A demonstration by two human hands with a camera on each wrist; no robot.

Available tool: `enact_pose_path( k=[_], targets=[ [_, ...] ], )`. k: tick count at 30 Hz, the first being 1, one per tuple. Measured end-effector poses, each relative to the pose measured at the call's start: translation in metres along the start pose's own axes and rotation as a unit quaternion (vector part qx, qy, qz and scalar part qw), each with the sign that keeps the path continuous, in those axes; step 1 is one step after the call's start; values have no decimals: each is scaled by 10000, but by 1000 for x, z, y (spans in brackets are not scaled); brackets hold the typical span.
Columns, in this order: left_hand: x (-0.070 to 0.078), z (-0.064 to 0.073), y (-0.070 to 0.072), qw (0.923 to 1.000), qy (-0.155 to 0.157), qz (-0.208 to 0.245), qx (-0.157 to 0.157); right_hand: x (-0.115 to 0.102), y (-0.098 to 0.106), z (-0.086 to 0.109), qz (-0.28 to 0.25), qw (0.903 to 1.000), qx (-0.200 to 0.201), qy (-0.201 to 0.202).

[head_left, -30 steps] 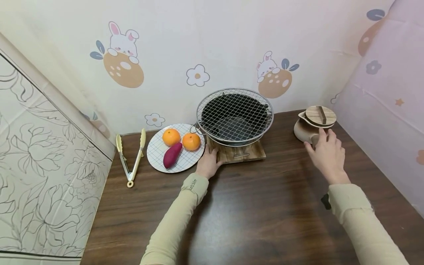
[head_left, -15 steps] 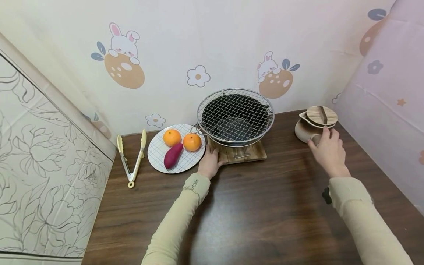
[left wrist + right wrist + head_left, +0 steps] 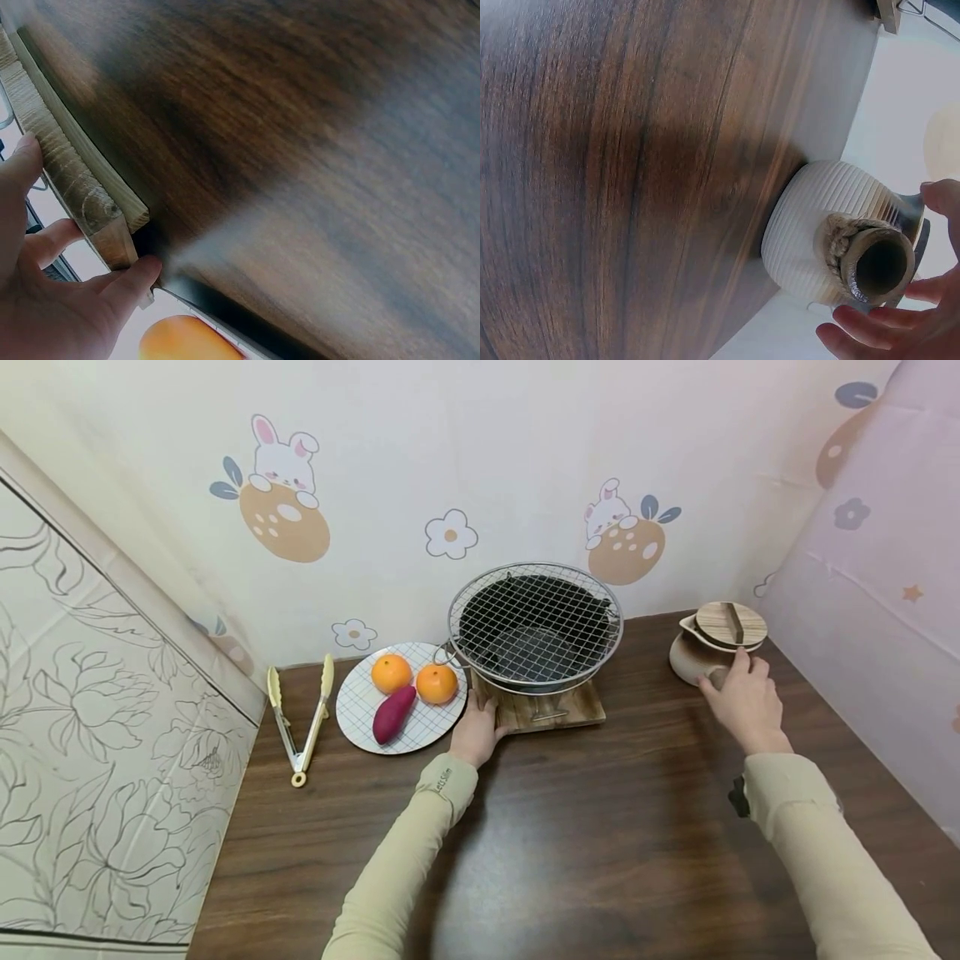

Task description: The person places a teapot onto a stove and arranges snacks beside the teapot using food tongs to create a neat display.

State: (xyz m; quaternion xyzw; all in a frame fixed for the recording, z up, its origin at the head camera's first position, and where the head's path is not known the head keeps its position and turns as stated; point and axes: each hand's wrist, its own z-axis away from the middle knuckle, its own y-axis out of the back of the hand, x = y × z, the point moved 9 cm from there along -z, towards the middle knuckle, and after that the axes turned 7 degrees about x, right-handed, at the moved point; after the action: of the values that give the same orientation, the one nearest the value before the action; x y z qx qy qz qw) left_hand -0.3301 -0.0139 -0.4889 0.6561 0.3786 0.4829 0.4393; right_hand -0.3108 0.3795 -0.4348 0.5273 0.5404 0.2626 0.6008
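Observation:
My left hand (image 3: 474, 735) holds the front left corner of a wooden board (image 3: 581, 703). In the left wrist view, the thumb (image 3: 24, 161) presses the front edge while the other fingers bend around the corner. On that board stands a round black tabletop grill (image 3: 534, 652), topped by a wire mesh rack (image 3: 540, 572). At the right, my right hand (image 3: 750, 706) grips a ribbed ceramic teapot (image 3: 686, 662) around its side handle. The right wrist view shows the hollow handle (image 3: 850, 266) wrapped in rope, between thumb and fingers. A wooden lid (image 3: 723, 623) covers the pot.
Left of the board lies a white checked plate (image 3: 356, 714) with two oranges (image 3: 391, 674) and a purple sweet potato (image 3: 393, 714). Spread tongs (image 3: 310, 735) lie farther left. The dark wooden table (image 3: 585, 843) meets printed curtains at the back and sides.
My right hand has moved in against the teapot's handle, its thumb and fingers coming closer together. The left hand stays at the board's corner, and the teapot and grill keep their places.

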Motion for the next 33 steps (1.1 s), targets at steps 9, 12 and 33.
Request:
enact_pose_path(
  k=[9,12,33],
  targets=[
    [1,1,1,10000,-27,61,46,2,-1,-4,69,9998,-162,-124],
    [2,2,2,10000,-32,44,56,3,-2,-5,103,9996,-195,-172],
    [0,1,-1,9998,-66,41,186,13,-13,-11,259,9975,-429,-492]
  ],
)
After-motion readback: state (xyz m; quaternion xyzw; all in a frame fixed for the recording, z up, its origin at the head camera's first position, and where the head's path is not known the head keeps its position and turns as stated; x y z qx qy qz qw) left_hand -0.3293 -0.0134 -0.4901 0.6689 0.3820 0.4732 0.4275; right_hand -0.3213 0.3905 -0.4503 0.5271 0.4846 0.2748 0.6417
